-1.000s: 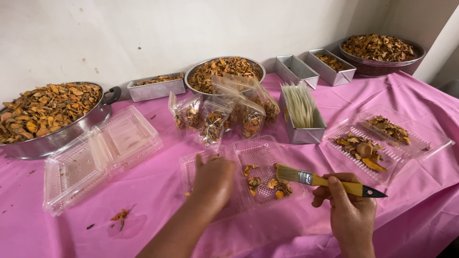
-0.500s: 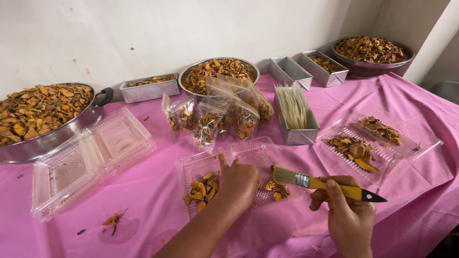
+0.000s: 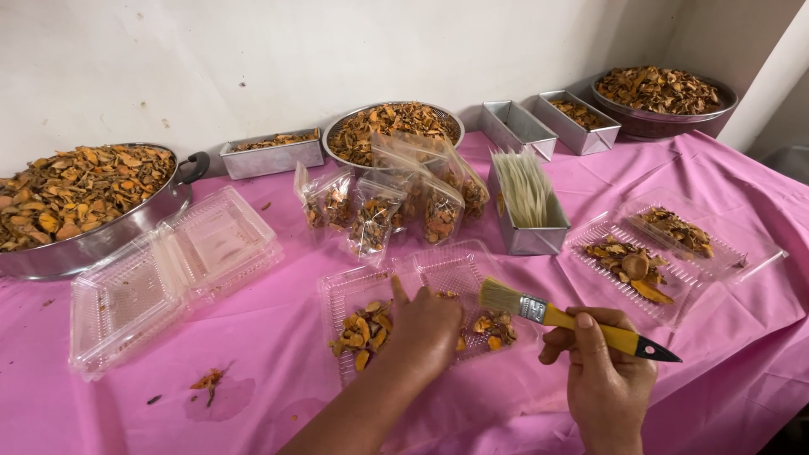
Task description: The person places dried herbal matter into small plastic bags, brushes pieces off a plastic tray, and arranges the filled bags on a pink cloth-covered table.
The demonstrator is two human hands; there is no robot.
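Moved: left hand (image 3: 425,324) slid right off the chips (image 3: 358,330); now flat on clamshell (image 3: 455,274)
Right hand (image 3: 602,371): fingers gripping brush (image 3: 556,316)
Clamshell: probably light, flimsy; hold by rim

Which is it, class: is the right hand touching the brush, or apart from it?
Touching. The head view shows the right hand with its fingers wrapped round the yellow handle of the brush, holding it above the open clear tray.
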